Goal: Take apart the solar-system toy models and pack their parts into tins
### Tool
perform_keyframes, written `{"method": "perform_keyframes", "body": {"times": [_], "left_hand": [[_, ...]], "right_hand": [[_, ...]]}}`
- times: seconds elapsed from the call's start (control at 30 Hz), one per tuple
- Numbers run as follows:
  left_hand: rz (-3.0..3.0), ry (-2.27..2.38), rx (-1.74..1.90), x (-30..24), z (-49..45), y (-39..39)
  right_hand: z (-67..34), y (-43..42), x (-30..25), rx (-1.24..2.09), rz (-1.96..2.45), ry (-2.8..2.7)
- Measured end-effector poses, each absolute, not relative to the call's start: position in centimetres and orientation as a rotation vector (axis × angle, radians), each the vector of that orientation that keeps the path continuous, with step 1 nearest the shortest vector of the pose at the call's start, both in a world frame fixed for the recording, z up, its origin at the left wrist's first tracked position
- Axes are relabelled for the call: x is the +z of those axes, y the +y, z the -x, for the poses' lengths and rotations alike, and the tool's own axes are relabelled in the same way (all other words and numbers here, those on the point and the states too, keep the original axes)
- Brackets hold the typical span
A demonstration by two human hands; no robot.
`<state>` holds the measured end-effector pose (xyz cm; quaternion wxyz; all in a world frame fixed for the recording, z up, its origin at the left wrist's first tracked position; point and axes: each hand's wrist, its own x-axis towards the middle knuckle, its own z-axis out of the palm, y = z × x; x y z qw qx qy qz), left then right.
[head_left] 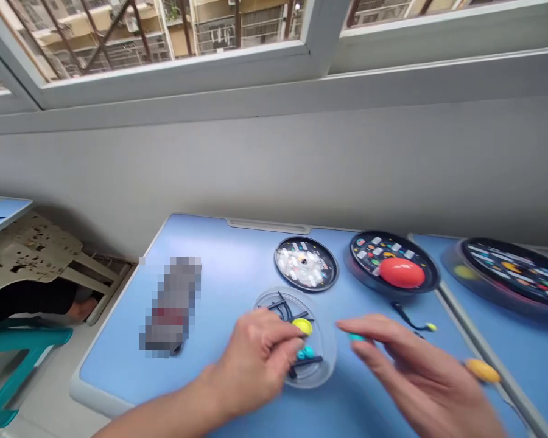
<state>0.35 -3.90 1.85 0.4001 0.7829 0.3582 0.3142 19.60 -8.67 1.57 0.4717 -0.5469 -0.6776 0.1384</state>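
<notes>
A round clear plastic container (pixel 322 374) holds black curved sticks (pixel 281 307), a yellow ball (pixel 302 326) and small turquoise beads (pixel 305 352). Over its left side is my left hand (pixel 258 359), with thumb and index finger pinched together beside the yellow ball. What lies between those fingertips is too small and hidden to make out. Right of the container, my right hand (pixel 411 371) pinches a small turquoise bead (pixel 356 336) between thumb and index finger. The hand is slightly blurred and apart from the container.
Behind the container lies a black-rimmed printed lid (pixel 307 263). A red ball (pixel 402 272) rests on another lidded container (pixel 369 243); a third (pixel 520 274) stands far right. A black stick with a yellow tip (pixel 408 317) and an orange ball (pixel 483 370) lie right. A pixelated dark object (pixel 173 304) sits left.
</notes>
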Motion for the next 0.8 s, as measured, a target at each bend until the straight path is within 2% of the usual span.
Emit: {"method": "perform_keyframes", "body": {"times": [0.2, 0.47, 0.7, 0.8], "left_hand": [[-2.319, 1.040, 0.651, 0.9, 0.1, -2.8], [-2.457, 0.995, 0.731, 0.4, -0.2, -2.8], [-2.465, 0.918, 1.149, 0.8, -0.7, -3.0], [-2.469, 0.855, 1.214, 1.1, -0.9, -3.5]], "right_hand": [[-17.5, -8.3, 0.7, 0.292, 1.274, -1.881], [-17.5, -8.2, -0.3, 0.310, 1.336, -1.980], [-17.4, -8.2, -0.1, 0.131, 1.260, -1.852], [-17.5, -8.2, 0.2, 0.045, 1.245, -1.769]]}}
